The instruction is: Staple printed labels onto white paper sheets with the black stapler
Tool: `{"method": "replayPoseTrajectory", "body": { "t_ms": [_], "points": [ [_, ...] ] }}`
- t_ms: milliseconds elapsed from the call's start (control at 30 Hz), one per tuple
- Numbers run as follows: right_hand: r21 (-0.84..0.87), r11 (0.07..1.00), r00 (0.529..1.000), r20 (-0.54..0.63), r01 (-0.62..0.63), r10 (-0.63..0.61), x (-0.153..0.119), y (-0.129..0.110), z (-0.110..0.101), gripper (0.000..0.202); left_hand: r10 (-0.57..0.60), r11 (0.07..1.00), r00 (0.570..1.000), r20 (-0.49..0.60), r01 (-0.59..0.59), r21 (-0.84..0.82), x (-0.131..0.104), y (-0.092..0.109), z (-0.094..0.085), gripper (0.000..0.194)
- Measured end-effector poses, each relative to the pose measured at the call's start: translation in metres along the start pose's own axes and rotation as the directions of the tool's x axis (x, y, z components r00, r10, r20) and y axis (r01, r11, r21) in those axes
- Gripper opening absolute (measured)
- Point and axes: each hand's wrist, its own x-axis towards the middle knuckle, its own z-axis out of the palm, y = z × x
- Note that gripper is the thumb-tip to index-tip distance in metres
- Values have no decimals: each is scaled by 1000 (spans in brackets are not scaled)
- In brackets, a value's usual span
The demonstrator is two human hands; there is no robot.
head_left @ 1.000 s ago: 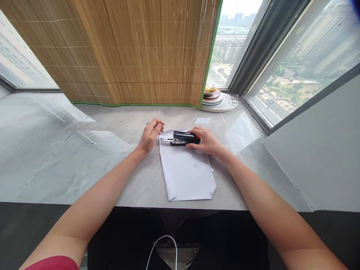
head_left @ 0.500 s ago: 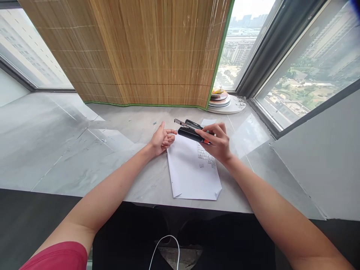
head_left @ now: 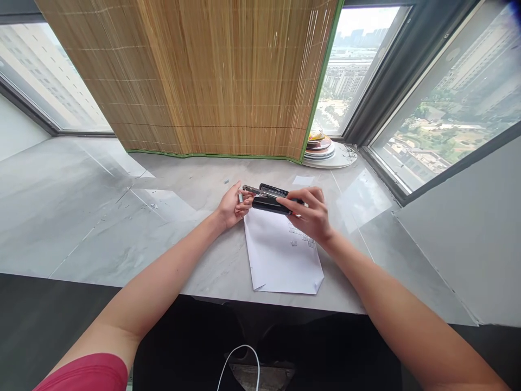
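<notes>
My right hand (head_left: 311, 212) grips a black stapler (head_left: 271, 204) over the paper. The stapler is opened up, with its metal magazine (head_left: 254, 190) sticking out toward the left. My left hand (head_left: 234, 207) is just left of the magazine's end, thumb up and fingers curled. Between its thumb and fingers shows a small grey strip of staples (head_left: 240, 198). Below lies a sheet of white paper (head_left: 285, 266) with folded lower corners. Rows of staple-like marks (head_left: 299, 231) cover its upper right part, partly hidden by my right hand.
Loose staples (head_left: 152, 206) are scattered on the grey marble ledge (head_left: 122, 239) to the left. A small white slip (head_left: 304, 180) lies behind the stapler. Stacked plates (head_left: 321, 149) stand at the back right, beside a hanging bamboo blind (head_left: 228, 81). A white cable (head_left: 244, 347) loops below the ledge.
The stapler has shifted slightly left and down, its magazine end now by my left fingers. The grey strip now shows in my left hand. The view has tilted a little.
</notes>
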Motion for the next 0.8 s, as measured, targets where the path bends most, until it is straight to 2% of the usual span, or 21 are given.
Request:
{"method": "replayPoseTrajectory", "body": {
  "t_ms": [100, 167, 233, 333, 433, 500, 533, 600, 633, 667, 700, 800],
  "points": [
    [145, 959, 963, -85, -242, 256, 6, -2, -5, 16, 155, 964, 987, 29, -145, -225, -2, 2, -2, 46],
    [275, 883, 915, -31, -379, 403, 8, 1, -9, 23, 267, 912, 964, -17, -258, -318, -4, 4, -3, 48],
    [356, 803, 870, 70, -479, 488, 7, 7, -11, 26, 353, 857, 932, -80, -356, -374, -5, 6, -3, 50],
    [383, 734, 828, 246, -560, 503, 6, 17, -10, 28, 402, 816, 910, -98, -405, -414, -10, 6, 3, 55],
    [353, 739, 807, 399, -574, 436, 5, 21, -4, 31, 376, 850, 927, -9, -349, -394, -18, 1, 17, 67],
    [312, 813, 847, 392, -491, 360, 5, 16, 1, 33, 350, 883, 934, 66, -306, -356, -24, -5, 28, 74],
    [275, 866, 888, 327, -418, 324, 5, 10, 2, 34, 350, 892, 932, 93, -302, -336, -27, -9, 33, 75],
    [151, 955, 965, 107, -255, 240, 5, -9, 5, 29, 376, 896, 918, 123, -326, -301, -33, -16, 43, 75],
    [78, 980, 983, -5, -181, 182, 4, -20, 6, 25, 393, 895, 910, 132, -346, -283, -36, -19, 46, 75],
    [18, 993, 990, -78, -114, 115, 4, -31, 7, 21, 407, 894, 902, 142, -363, -262, -39, -22, 50, 74],
    [-30, 999, 994, -101, -35, 32, 4, -42, 9, 20, 416, 895, 896, 156, -374, -241, -41, -25, 52, 73],
    [-116, 974, 977, -68, 193, -201, 4, -63, 14, 31, 411, 908, 883, 227, -376, -184, -46, -31, 57, 71]
  ]
}}
